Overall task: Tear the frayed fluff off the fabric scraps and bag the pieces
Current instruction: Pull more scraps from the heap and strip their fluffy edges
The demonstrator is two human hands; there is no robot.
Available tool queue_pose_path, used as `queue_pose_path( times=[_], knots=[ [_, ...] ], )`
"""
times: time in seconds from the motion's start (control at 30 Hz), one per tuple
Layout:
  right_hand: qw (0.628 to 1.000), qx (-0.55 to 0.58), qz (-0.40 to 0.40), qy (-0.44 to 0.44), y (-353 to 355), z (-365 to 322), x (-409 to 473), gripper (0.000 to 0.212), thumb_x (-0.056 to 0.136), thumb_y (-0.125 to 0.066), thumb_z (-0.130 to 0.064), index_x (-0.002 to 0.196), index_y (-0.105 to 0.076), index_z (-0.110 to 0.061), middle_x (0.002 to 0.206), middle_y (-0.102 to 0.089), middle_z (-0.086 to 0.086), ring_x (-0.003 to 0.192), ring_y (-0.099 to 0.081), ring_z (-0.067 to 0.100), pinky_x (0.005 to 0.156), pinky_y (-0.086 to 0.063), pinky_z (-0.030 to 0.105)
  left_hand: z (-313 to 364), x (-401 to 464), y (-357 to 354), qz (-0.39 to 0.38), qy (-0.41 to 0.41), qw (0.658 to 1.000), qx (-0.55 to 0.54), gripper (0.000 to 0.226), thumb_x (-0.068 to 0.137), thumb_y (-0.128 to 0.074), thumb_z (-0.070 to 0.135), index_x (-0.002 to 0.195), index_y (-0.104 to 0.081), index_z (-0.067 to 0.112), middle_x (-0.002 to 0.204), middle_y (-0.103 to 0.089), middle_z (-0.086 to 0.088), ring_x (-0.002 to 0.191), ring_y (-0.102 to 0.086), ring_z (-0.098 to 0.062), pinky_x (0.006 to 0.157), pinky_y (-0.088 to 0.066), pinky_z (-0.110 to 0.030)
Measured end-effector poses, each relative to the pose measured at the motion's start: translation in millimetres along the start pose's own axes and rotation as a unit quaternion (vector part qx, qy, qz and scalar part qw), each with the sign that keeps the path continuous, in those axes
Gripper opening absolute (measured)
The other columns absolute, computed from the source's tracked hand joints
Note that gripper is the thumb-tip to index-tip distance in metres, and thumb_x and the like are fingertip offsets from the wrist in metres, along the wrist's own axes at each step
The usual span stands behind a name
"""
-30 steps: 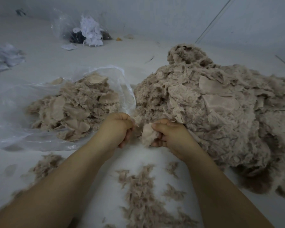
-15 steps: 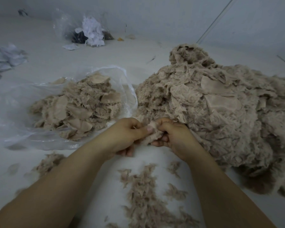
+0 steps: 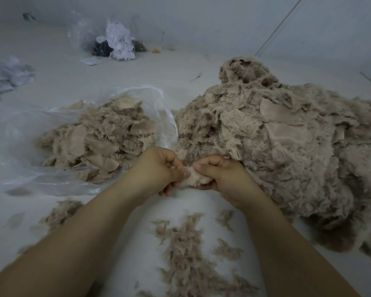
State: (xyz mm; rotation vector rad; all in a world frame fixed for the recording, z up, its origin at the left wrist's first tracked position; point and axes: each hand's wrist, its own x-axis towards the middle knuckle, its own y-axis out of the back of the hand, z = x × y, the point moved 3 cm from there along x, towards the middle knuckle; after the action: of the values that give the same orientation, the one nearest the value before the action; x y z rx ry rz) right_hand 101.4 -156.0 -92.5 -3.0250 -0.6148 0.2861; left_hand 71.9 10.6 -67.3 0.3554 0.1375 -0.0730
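Note:
A small beige fabric scrap (image 3: 195, 179) with fluffy edges sits between both hands at the centre. My left hand (image 3: 159, 170) pinches its left side with thumb and curled fingers. My right hand (image 3: 223, 176) grips its right side, thumb on top. A large heap of beige fluffy scraps (image 3: 276, 146) rises to the right, touching my right hand. To the left lies an open clear plastic bag (image 3: 163, 116) holding a pile of scraps (image 3: 99, 140). Torn fluff (image 3: 186, 249) is strewn on the white surface below my forearms.
Another clear bag with white and dark scraps (image 3: 114, 39) stands at the back. Crumpled pale grey cloth (image 3: 7, 76) lies at the far left. More fluff (image 3: 62, 213) lies at the lower left. A wall rises behind.
My left hand moved right from beside the bag and took hold of the scrap that my right hand held alone. Both hands now hold it together.

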Motion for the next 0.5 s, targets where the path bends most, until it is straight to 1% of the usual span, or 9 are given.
queue_pose_path(
  times=[0.03, 0.07, 0.13, 0.17, 0.23, 0.3, 0.4, 0.43, 0.5],
  knots=[
    [1.000, 0.008, 0.002, -0.002, -1, 0, 0, 0.021, 0.091, -0.065, -0.014, 0.074, -0.077, -0.018, 0.073, -0.073, 0.005, 0.071, -0.069, 0.014, 0.065, -0.057, 0.026, 0, -1, 2, -0.029, 0.010, 0.999, 0.027, 0.015, 0.082, -0.077, 0.005, 0.073, -0.066, 0.001, 0.048, -0.059, -0.009, 0.034, -0.048, -0.017, 0.038, -0.037, -0.020],
    [1.000, 0.014, 0.004, -0.003, -2, 0, 0, 0.023, 0.092, -0.064, -0.013, 0.074, -0.077, -0.017, 0.073, -0.073, 0.006, 0.070, -0.070, 0.016, 0.065, -0.058, 0.027, -1, -3, 3, -0.087, 0.025, 0.994, 0.067, 0.013, 0.080, -0.077, 0.003, 0.073, -0.067, 0.003, 0.046, -0.058, -0.009, 0.034, -0.048, -0.015, 0.039, -0.037, -0.020],
    [0.999, 0.032, 0.015, -0.007, -2, -1, -1, 0.028, 0.093, -0.062, -0.013, 0.070, -0.077, -0.018, 0.071, -0.072, 0.006, 0.068, -0.069, 0.017, 0.063, -0.057, 0.027, -2, -10, 3, -0.227, 0.051, 0.962, 0.146, 0.009, 0.078, -0.075, 0.001, 0.072, -0.071, 0.007, 0.049, -0.060, -0.008, 0.036, -0.050, -0.013, 0.042, -0.038, -0.019],
    [0.999, 0.043, 0.018, -0.010, -3, -1, -1, 0.029, 0.094, -0.062, -0.014, 0.069, -0.077, -0.019, 0.071, -0.072, 0.005, 0.067, -0.068, 0.017, 0.063, -0.057, 0.027, -3, -14, 4, -0.279, 0.061, 0.943, 0.171, 0.009, 0.078, -0.075, 0.003, 0.072, -0.073, 0.010, 0.051, -0.062, -0.006, 0.037, -0.051, -0.011, 0.042, -0.039, -0.018],
    [0.999, 0.044, 0.019, -0.008, -3, -1, -2, 0.028, 0.094, -0.062, -0.017, 0.070, -0.077, -0.020, 0.072, -0.071, 0.006, 0.068, -0.068, 0.016, 0.065, -0.058, 0.027, -3, -19, 3, -0.316, 0.075, 0.930, 0.171, 0.006, 0.079, -0.079, 0.010, 0.076, -0.074, 0.013, 0.051, -0.062, -0.002, 0.037, -0.051, -0.009, 0.040, -0.040, -0.018],
    [0.999, 0.031, 0.026, -0.003, -3, -1, -2, 0.024, 0.093, -0.064, -0.019, 0.072, -0.076, -0.019, 0.072, -0.071, 0.007, 0.069, -0.067, 0.017, 0.066, -0.058, 0.028, -2, -17, 2, -0.275, 0.080, 0.949, 0.131, 0.017, 0.081, -0.080, 0.025, 0.077, -0.072, 0.010, 0.051, -0.063, 0.000, 0.035, -0.051, -0.010, 0.038, -0.038, -0.018],
    [1.000, 0.018, 0.023, 0.002, -4, -2, -3, 0.020, 0.092, -0.066, -0.022, 0.076, -0.077, -0.017, 0.079, -0.073, 0.013, 0.076, -0.069, 0.024, 0.067, -0.058, 0.029, -3, -6, 2, -0.132, 0.114, 0.984, 0.042, 0.040, 0.081, -0.074, 0.047, 0.076, -0.067, 0.008, 0.065, -0.068, -0.011, 0.036, -0.053, -0.020, 0.037, -0.038, -0.021],
    [1.000, 0.014, 0.016, 0.005, -4, -3, -3, 0.020, 0.092, -0.065, -0.022, 0.078, -0.078, -0.017, 0.081, -0.074, 0.014, 0.077, -0.070, 0.025, 0.066, -0.058, 0.027, -4, -4, 1, -0.093, 0.119, 0.988, 0.027, 0.044, 0.082, -0.073, 0.049, 0.081, -0.064, 0.006, 0.067, -0.069, -0.012, 0.037, -0.054, -0.022, 0.037, -0.038, -0.022],
    [1.000, 0.021, 0.012, 0.002, -3, -2, -3, 0.020, 0.092, -0.065, -0.022, 0.080, -0.078, -0.015, 0.085, -0.074, 0.017, 0.078, -0.070, 0.026, 0.065, -0.058, 0.026, -4, -3, -3, -0.042, 0.095, 0.995, 0.013, 0.037, 0.086, -0.073, 0.040, 0.090, -0.059, 0.006, 0.065, -0.068, -0.012, 0.035, -0.052, -0.023, 0.035, -0.035, -0.021]
  ],
)
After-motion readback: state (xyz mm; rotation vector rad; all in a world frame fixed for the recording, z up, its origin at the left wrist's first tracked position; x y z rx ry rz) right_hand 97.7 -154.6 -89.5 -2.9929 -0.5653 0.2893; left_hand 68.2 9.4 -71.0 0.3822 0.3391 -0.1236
